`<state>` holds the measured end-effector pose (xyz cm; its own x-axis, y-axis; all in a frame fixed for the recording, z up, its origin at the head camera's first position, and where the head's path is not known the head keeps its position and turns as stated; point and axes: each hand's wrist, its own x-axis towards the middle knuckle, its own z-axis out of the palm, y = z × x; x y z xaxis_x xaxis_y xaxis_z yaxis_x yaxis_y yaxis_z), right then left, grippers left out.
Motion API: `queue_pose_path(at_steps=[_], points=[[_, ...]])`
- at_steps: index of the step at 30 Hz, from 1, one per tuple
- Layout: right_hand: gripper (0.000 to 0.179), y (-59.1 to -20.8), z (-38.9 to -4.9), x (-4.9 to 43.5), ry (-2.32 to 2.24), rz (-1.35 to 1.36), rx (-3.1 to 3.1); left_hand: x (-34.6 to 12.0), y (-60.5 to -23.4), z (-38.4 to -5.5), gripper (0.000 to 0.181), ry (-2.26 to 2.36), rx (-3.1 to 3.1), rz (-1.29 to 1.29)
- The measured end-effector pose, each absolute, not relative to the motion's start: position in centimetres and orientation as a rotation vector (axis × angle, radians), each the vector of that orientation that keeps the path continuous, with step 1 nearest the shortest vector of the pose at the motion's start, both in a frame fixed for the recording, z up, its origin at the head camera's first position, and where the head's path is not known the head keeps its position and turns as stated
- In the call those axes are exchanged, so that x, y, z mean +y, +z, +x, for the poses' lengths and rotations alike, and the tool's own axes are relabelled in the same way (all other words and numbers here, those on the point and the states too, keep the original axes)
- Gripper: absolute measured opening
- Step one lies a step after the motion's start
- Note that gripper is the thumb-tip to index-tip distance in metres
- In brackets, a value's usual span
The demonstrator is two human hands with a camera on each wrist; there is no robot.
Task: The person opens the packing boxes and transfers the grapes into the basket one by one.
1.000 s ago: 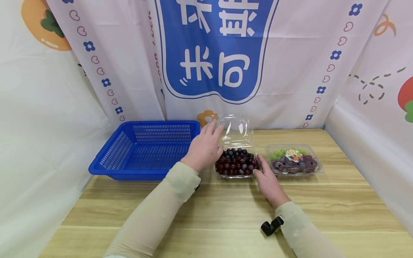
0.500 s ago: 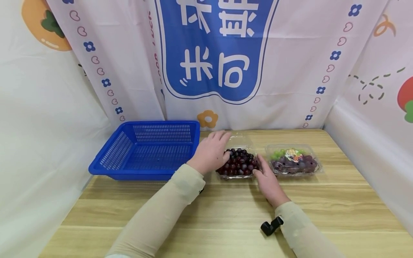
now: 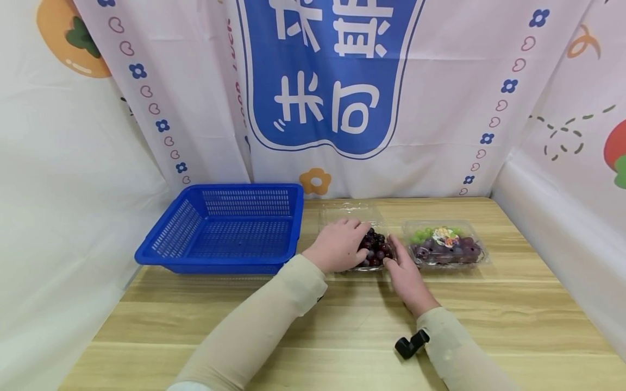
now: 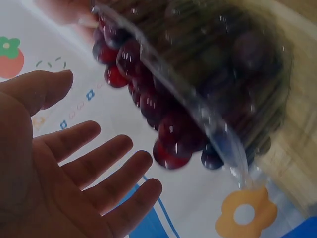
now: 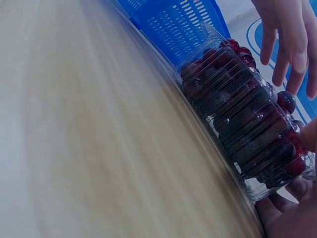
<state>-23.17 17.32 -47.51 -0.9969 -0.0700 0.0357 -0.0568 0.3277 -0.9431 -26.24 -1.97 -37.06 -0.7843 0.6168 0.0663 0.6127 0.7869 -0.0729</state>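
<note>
Dark red grapes (image 3: 377, 251) fill a clear plastic clamshell box (image 5: 233, 116) on the table, its lid (image 3: 349, 210) folded back behind it. My left hand (image 3: 337, 245) is over the box's left part and hides many of the grapes. In the left wrist view this left hand (image 4: 94, 158) has its fingers spread, with nothing in the palm. My right hand (image 3: 408, 277) grips the box's right side, thumb at the rim. The right wrist view shows the right hand (image 5: 297, 213) at the box's lower end and the left fingers (image 5: 298, 62) just above the fruit.
A blue slotted basket (image 3: 220, 262) stands left of the box, with no fruit in it. To the right is a second, closed clamshell (image 3: 446, 244) of green and purple grapes. A printed curtain (image 3: 430, 174) hangs behind the wooden table (image 3: 362, 331).
My left hand let go of the lid after folding it back and down, then moved right and toward me, over the grapes. The right hand stays on the box.
</note>
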Motion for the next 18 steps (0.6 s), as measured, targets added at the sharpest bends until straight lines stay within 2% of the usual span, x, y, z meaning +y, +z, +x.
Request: queue_pose_path(at_steps=[18], points=[[0.067,-47.5,-23.2,17.4,-1.819,-0.14,2.564,-0.1,-38.4,-26.3,0.071,0.197,-3.001,-0.996]])
